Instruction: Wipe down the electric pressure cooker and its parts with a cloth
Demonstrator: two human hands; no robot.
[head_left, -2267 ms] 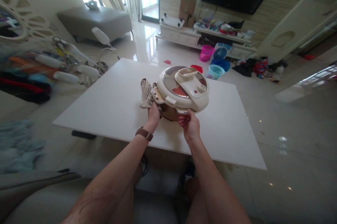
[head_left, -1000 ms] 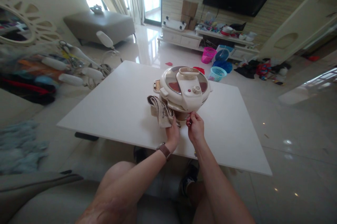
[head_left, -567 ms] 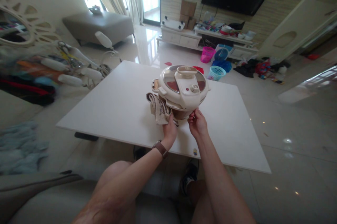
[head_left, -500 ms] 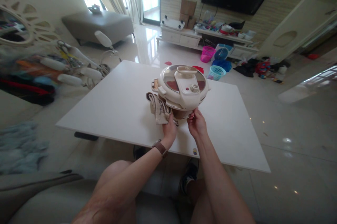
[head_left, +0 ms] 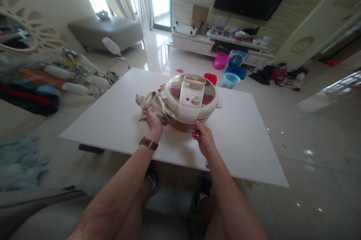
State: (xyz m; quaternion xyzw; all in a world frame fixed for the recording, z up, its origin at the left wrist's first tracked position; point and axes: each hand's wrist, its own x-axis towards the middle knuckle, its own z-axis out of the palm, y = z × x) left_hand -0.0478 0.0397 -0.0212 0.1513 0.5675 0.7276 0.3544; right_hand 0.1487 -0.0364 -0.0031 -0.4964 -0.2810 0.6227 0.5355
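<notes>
A cream electric pressure cooker with a partly see-through lid, a top handle and a round knob stands on the white table. My left hand is closed around a bunched beige cloth at the cooker's left side; the cloth touches or nearly touches its wall. At the front, my right hand has its fingers curled, with the fingertips at the lower edge of the lid. The undersides of those fingers are partly hidden.
A small sticker lies near the table's front edge, partly behind my right wrist. Beyond the table stand a blue basket, a pink basket and a red container. White padded arms of some equipment reach toward the table's left edge.
The cooker has shifted left and nearer to me, turned slightly. My left hand has moved left with the cloth, which is more crumpled now. My right hand has followed the cooker's front edge leftward.
</notes>
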